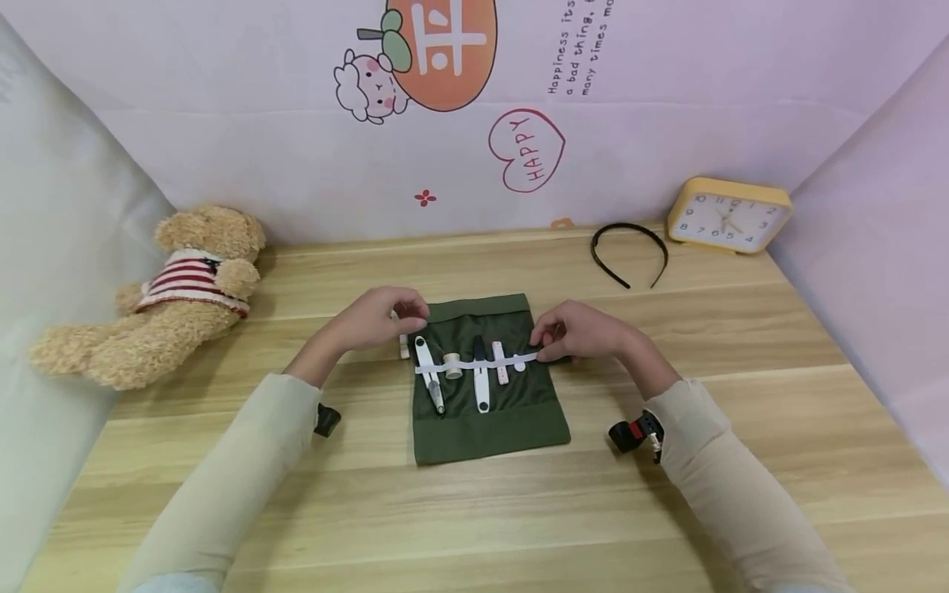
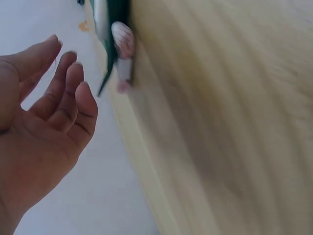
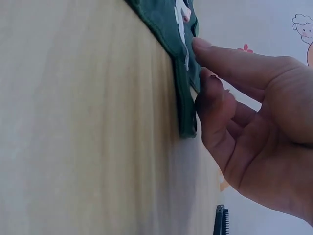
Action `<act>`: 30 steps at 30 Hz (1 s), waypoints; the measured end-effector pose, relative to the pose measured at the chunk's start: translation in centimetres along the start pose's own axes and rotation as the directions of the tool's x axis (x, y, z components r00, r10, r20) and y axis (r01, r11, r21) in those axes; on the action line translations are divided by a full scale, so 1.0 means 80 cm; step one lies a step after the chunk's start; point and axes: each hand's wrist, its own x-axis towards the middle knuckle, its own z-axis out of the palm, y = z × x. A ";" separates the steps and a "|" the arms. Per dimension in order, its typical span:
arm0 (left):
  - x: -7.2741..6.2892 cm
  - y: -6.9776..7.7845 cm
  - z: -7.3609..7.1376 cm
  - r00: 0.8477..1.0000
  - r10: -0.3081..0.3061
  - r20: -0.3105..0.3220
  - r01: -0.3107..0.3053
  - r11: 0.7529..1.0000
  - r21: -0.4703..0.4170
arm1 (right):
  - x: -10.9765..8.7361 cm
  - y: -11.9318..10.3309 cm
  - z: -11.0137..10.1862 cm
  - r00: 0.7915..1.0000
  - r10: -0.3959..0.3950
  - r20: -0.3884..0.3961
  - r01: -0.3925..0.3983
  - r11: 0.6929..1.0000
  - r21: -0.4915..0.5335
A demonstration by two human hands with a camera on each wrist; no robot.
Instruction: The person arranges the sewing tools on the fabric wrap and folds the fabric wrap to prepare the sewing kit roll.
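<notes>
A dark green fabric tool roll point(image 1: 489, 432) lies unrolled on the table, with a white elastic band point(image 1: 467, 365) across its middle. Under the band sit a white compass-like tool point(image 1: 427, 375), a cream spool point(image 1: 452, 370), a white tool with a black upper part point(image 1: 481, 387), a slim pink-and-white piece point(image 1: 500, 369) and a small white round piece point(image 1: 520, 366). My left hand point(image 1: 381, 317), fingers loosely bent, hovers by the roll's upper left corner, holding nothing. By its right edge is my right hand point(image 1: 582, 329), thumb near the band's end. A blurred pinkish-white piece point(image 2: 123, 41) lies at the left edge.
A teddy bear point(image 1: 196, 280) in a striped top leans at the back left. Toward the back right are a black headband point(image 1: 630, 226) and a yellow-framed clock point(image 1: 730, 216). A printed white cloth point(image 1: 296, 165) hangs behind the wooden table point(image 1: 474, 527).
</notes>
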 end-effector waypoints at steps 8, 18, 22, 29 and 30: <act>-0.013 -0.026 -0.003 0.993 -0.081 -0.091 0.084 0.996 0.034 | 0.000 0.002 0.003 1.000 -0.026 -0.004 0.026 0.999 0.020; -0.013 -0.033 -0.003 0.986 -0.156 -0.053 0.156 0.988 -0.013 | 0.004 0.009 0.001 1.000 -0.019 0.009 0.019 1.000 0.011; -0.010 -0.036 -0.003 0.985 -0.166 -0.040 0.166 0.986 -0.002 | 0.004 0.009 0.001 1.000 -0.020 0.010 0.020 1.000 0.008; -0.005 -0.037 -0.005 0.978 -0.207 0.013 0.207 0.978 0.011 | 0.005 0.008 0.001 1.000 0.009 0.017 -0.009 1.000 -0.007; -0.004 -0.036 -0.005 0.975 -0.220 0.017 0.220 0.976 0.011 | 0.005 0.007 0.001 1.000 0.010 0.018 -0.010 1.000 -0.009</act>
